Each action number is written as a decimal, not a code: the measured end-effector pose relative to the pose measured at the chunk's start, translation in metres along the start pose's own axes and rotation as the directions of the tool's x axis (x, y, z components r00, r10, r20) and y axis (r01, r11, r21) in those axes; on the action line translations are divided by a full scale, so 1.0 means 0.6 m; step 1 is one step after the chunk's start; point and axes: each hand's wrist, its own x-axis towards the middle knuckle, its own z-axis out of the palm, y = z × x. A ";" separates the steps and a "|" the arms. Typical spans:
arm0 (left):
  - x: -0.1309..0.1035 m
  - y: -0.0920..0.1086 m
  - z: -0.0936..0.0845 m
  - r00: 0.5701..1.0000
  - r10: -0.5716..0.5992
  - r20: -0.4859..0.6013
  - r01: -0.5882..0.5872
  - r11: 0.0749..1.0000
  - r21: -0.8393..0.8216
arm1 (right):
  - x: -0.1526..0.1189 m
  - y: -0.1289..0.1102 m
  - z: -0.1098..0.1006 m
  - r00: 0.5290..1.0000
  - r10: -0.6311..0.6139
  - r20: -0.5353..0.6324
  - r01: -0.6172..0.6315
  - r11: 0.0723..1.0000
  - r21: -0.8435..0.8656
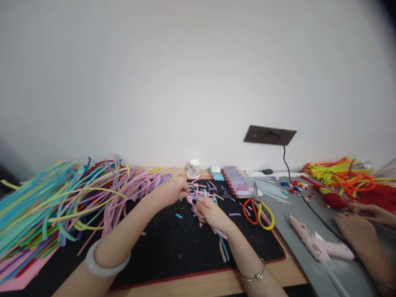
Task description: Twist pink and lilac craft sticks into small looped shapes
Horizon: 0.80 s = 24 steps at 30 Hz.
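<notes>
Over the black mat [173,251] my two hands are close together. My left hand [176,189], fingers bent and pressed together, is just left of and above a small lilac piece [189,199]; what lies in its fingertips is too small to tell. That lilac piece, of fuzzy pipe cleaner, is pinched by my right hand [208,209], whose thumb has a dark nail. Several cut pipe-cleaner bits in purple, pink and teal [211,186] are scattered behind and beneath the hands. Longer strands [223,247] hang under my right wrist.
Pipe cleaners [62,198] heap at left. Behind the mat stand white cups [194,169]. Red-and-yellow scissors [258,214] lie right, before a blurred box [238,181]. Farther right are a pink glue gun [321,245], a black cord [312,208] and another person's hands [359,227] at a red piece.
</notes>
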 end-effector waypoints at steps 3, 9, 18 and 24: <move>-0.004 0.011 -0.008 0.972 -0.092 0.217 0.102 0.994 -0.035 | -0.003 -0.008 -0.002 0.999 -0.017 0.030 0.015 0.998 0.058; -0.007 0.020 -0.007 0.936 -0.245 0.254 0.319 0.894 -0.313 | -0.007 -0.018 -0.005 0.993 -0.042 0.108 0.020 0.981 0.195; -0.017 0.010 0.029 0.904 -0.380 0.194 0.413 0.665 -0.623 | -0.006 -0.020 -0.004 0.993 -0.098 0.071 0.080 0.971 0.227; -0.019 0.002 0.065 0.904 -0.416 0.101 0.359 0.609 -0.707 | -0.007 -0.024 -0.006 0.994 -0.111 0.017 0.109 0.989 0.097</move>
